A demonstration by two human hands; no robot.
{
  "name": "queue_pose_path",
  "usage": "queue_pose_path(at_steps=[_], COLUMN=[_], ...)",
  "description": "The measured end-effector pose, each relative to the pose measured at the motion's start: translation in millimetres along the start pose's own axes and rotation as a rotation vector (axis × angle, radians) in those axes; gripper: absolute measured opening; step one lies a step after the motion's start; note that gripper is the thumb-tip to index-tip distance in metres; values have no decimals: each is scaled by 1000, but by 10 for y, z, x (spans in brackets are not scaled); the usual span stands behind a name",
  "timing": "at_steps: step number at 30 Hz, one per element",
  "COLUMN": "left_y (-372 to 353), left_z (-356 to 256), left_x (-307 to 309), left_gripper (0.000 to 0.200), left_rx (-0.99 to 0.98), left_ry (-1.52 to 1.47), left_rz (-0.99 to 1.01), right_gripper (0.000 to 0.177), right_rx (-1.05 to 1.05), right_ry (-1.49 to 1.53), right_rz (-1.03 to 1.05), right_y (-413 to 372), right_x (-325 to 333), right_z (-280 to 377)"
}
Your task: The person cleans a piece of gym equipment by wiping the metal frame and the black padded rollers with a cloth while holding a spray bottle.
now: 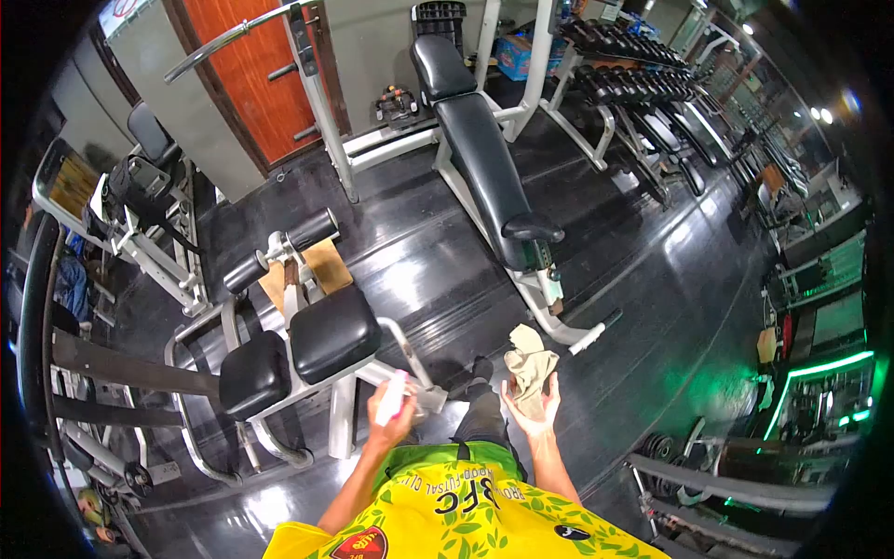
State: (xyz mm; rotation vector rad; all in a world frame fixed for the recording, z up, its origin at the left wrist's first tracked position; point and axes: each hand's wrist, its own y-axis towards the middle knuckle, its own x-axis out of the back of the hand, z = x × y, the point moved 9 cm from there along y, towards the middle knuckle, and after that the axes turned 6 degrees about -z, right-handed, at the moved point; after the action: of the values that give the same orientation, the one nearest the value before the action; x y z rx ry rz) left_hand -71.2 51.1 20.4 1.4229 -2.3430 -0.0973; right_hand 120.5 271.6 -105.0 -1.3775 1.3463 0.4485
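My left hand point(393, 424) is closed around a slim white bottle point(392, 396) with pink along its edge; its label is too small to read. In my right hand point(535, 415) lies a crumpled beige cloth point(530, 368), gripped at its lower part while the top stands up loosely. Both hands are in front of my body, apart from each other. Nearest my left hand is a machine's black padded seat point(335, 333). Beyond the cloth stands the foot of a long black bench point(484, 168).
A second black pad point(254, 374) and a roller pad point(314, 229) belong to the machine at left. Dumbbell racks point(633, 84) line the back right. A metal frame point(736, 494) stands at lower right. Dark, shiny floor point(643, 307) runs between the machines.
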Motion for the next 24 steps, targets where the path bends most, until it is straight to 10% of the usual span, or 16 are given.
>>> queue_pose_path(at_steps=[5,9,12,24], left_y=[259,620,519,637], left_z=[131,-186,221,780], left_x=[-334,-617,-842,-1050], left_gripper=[22,29,25,14], left_rx=[348,57,407,580], left_ry=[-140,169,-101,-273], left_rz=[-204,-264,-405,-841], right_gripper=[64,58,54,47], right_rx=[109,97,82,-269], right_ry=[-284,-579,-792,-939], right_rz=[-90,-114,-141,-211], right_y=[279,591,832,2329], right_x=[-567,-973,-1211,-1620], right_z=[635,1129,1355,792])
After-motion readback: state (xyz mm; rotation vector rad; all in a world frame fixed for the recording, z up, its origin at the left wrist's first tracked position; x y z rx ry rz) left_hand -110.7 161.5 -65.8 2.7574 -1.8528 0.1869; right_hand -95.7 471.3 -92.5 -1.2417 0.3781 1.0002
